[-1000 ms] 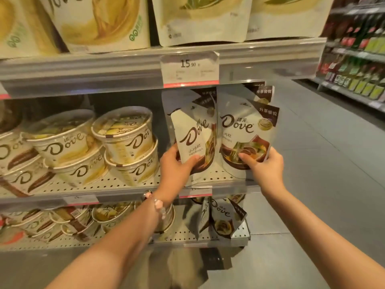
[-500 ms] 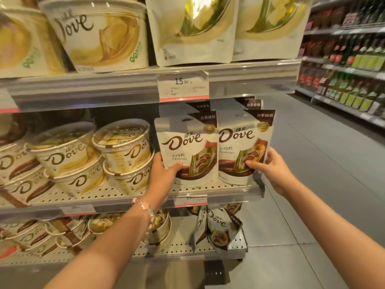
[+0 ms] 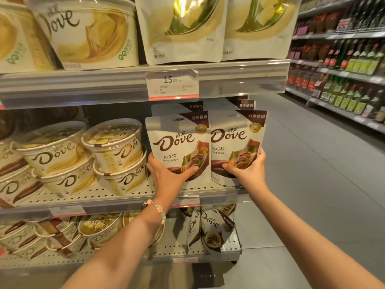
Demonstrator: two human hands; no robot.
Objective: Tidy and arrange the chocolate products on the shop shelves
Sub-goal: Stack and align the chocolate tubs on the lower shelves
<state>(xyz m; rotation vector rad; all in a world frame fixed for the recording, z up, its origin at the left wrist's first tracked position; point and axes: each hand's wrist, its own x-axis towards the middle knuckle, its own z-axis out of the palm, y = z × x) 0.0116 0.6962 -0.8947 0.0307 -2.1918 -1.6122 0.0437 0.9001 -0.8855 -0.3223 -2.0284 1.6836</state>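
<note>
Step in hand: facing up 2 front Dove pouches on the middle shelf (image 3: 116, 200), right end, w/ more pouches behind. Left hand (image 3: 166, 176) grips the left pouch (image 3: 177, 142) low down; right hand (image 3: 249, 171) grips the right pouch (image 3: 235, 140) at its lower right. Both upright, edges touching, just right of the Dove tubs (image 3: 116, 155). Next, prob.: let go gently so neither tips, then fix the leaning pouches on the shelf below (image 3: 210, 228).

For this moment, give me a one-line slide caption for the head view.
Left hand and right hand each grip an upright Dove pouch side by side on the middle shelf, beside stacked tubs.
</note>
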